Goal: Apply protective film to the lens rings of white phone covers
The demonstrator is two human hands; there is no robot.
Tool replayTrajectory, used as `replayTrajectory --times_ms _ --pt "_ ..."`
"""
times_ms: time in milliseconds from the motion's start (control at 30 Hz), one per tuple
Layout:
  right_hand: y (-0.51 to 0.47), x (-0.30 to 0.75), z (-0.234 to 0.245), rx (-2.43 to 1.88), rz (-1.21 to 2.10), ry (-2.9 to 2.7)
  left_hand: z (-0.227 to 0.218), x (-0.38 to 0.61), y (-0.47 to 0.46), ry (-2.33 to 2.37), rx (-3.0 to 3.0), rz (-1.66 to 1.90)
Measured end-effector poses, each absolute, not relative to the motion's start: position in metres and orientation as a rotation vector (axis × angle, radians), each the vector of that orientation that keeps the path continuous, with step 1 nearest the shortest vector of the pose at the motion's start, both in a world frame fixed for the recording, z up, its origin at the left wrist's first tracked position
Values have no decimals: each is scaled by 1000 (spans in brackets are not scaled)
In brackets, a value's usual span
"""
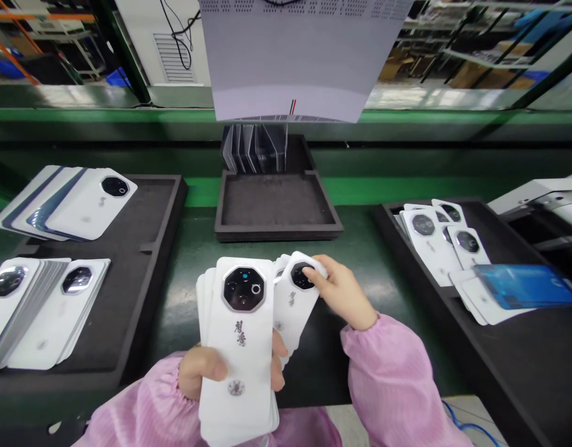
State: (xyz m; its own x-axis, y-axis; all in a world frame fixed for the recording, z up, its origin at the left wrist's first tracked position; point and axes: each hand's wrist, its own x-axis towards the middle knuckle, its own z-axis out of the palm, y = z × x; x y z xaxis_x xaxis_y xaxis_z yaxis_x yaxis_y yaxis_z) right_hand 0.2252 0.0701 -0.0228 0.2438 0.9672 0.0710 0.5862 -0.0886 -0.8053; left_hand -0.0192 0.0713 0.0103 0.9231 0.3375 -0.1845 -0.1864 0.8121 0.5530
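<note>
In the head view, my left hand (206,369) is closed around a stack of white phone back covers (236,347). The front cover has a black octagonal camera window, dark lettering and a small emblem. Its thumb presses on that face, and the fingertips show at the right side. My right hand (341,288) pinches the upper right corner of another white phone back cover (295,298), its thumb by the camera window. That cover leans to the right of the stack, with more covers just behind it. Their lower ends are hidden behind the stack.
A black tray (158,248) at left holds rows of white covers (57,316). Another black tray (279,233) at the back stands before upright dark sheets (255,149). The right tray (500,347) carries loose covers (435,248) and a blue film piece (523,287).
</note>
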Motion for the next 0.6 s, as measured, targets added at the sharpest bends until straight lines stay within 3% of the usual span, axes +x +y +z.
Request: replayTrajectory --times_ms 133,267,367,600 --pt "71 205 -29 -1788 409 -1430 7 -20 69 325 591 196" --pt "61 196 -15 -1392 185 -1355 7 -17 67 418 667 173" --pt "53 191 -2 -1190 432 -1375 4 -14 66 528 739 138" --pt "54 189 -1 -1288 779 -1359 -2 -15 67 573 929 45"
